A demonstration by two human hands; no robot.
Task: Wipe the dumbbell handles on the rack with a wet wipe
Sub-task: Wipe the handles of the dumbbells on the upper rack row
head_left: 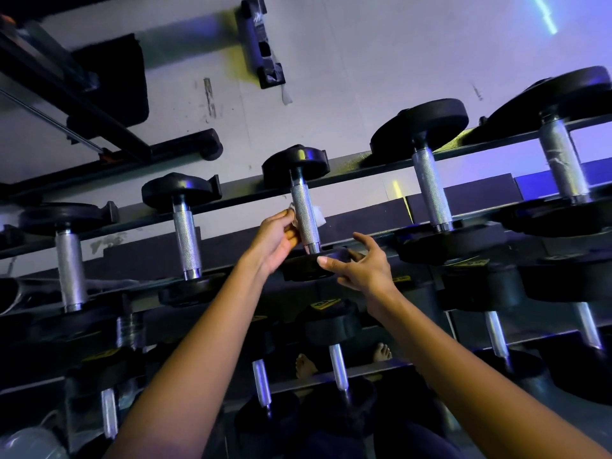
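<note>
Two hands up at the black metal dumbbell rack (pixel 364 160). Left hand (pixel 280 233): fingers curled, pinching a crumpled white wet wipe (pixel 319 216) round the back of the knurled silver handle (pixel 304 220) of the middle top-tier dumbbell. Right hand (pixel 359 265): fingers straight and spread, at that dumbbell's near black disc-shaped head (pixel 298 270), contact unclear. Likely risks: rolling the weight on its rails if scrubbed hard unsteadied; snagging the wipe on the knurling.

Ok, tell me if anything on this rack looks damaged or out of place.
The far-right top-row handle carries pale streaks, unlike its evenly knurled neighbours. Dark scuffs mark the wall behind. Nothing looks askew or spilled; the left hand holds the wet wipe against the middle handle.
</note>
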